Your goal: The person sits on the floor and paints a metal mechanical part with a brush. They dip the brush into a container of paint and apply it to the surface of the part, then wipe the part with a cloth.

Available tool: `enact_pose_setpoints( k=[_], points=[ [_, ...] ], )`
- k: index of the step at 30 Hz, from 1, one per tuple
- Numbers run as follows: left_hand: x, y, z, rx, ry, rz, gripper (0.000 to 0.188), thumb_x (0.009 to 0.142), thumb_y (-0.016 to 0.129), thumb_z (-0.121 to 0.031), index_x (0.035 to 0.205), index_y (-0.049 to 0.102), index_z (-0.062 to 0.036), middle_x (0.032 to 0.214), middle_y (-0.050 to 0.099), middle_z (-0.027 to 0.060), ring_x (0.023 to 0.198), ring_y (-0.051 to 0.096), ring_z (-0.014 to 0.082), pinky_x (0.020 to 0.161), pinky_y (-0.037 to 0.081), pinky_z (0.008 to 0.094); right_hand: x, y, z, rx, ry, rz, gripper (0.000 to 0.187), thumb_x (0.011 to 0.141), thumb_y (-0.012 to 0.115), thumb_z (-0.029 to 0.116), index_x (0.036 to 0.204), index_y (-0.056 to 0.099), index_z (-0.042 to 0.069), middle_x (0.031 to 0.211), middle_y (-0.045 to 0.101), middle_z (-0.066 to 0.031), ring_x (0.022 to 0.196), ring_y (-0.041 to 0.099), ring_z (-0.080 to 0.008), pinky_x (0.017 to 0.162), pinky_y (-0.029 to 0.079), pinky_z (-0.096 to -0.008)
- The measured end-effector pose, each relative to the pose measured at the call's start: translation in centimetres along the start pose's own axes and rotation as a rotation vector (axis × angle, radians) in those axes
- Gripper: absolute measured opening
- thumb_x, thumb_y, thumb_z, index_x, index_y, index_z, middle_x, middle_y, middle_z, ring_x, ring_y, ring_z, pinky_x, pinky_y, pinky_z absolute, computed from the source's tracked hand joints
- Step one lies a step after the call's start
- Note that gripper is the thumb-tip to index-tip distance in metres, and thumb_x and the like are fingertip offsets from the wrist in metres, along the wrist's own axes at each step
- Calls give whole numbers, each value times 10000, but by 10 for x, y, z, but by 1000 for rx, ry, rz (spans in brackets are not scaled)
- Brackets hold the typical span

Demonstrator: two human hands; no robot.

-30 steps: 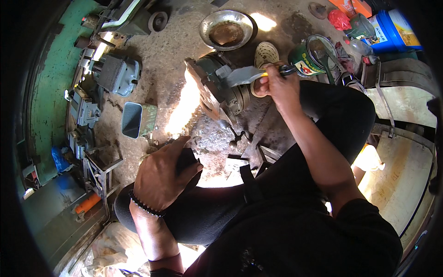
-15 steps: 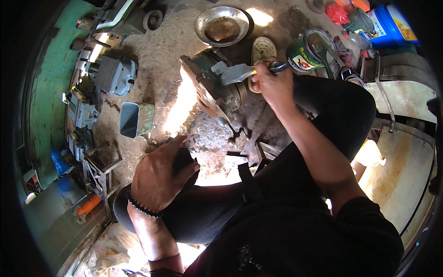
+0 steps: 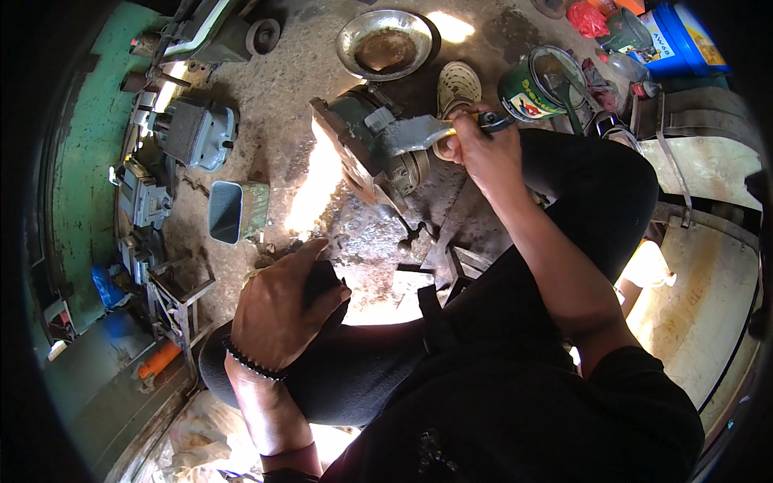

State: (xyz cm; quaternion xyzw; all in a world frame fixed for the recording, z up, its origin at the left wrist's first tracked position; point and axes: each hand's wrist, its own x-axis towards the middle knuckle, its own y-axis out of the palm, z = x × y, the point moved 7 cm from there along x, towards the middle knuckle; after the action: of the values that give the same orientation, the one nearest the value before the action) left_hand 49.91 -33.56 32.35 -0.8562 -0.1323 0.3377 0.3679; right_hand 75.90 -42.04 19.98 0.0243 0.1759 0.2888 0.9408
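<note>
My right hand (image 3: 488, 154) is closed round the handle of a paintbrush (image 3: 415, 135) with grey-coated bristles. The bristles lie against a metal machine part (image 3: 353, 121), which has a tilted flat plate, a round body and grey-green paint. Its lower side is hidden. A rod with a crossbar handle (image 3: 409, 238) sticks out below it. My left hand (image 3: 278, 306), wearing a beaded bracelet, rests over my black-clad knee (image 3: 321, 279), thumb and fingers apart, holding nothing. Right of the brush stands a green paint can (image 3: 522, 87) with a stick in it.
A metal basin (image 3: 352, 40) sits beyond the part, near a sandal (image 3: 459, 83). Grey-painted machine parts (image 3: 200, 133) and a rectangular hollow piece (image 3: 254, 211) stand on the left. A blue bucket (image 3: 670, 50) is at the far right; a metal frame (image 3: 471, 264) lies near my legs.
My right hand and the brush have shifted slightly to the right, with the bristles still at the part. My left hand stays on the knee.
</note>
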Motion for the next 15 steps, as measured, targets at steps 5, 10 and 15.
enact_pose_setpoints(
  k=[5, 10, 15],
  points=[
    [1, 1, -2, 9, 12, -6, 596, 803, 780, -263, 1302, 579, -7, 1113, 688, 239, 1031, 683, 373, 900, 532, 410, -5, 18, -6, -118, -25, 152, 113, 952, 599, 106, 945, 638, 0, 644, 596, -47, 505, 538, -94, 456, 420, -234],
    [0, 2, 2, 30, -10, -10, 588, 801, 783, -268, 1294, 589, -14, 1115, 688, 236, 1031, 683, 371, 901, 533, 408, -12, -6, 0, -192, -12, 81, 98, 909, 633, 108, 879, 626, 15, 609, 574, -21, 468, 514, -95, 415, 392, -253],
    [-3, 3, 1, 36, 22, -23, 575, 811, 777, -283, 1284, 593, -12, 1098, 688, 239, 1017, 683, 379, 890, 536, 417, -3, -23, 26, -193, -138, 62, 144, 913, 629, 127, 867, 639, -9, 628, 596, -29, 511, 535, -92, 471, 418, -257]
  ],
)
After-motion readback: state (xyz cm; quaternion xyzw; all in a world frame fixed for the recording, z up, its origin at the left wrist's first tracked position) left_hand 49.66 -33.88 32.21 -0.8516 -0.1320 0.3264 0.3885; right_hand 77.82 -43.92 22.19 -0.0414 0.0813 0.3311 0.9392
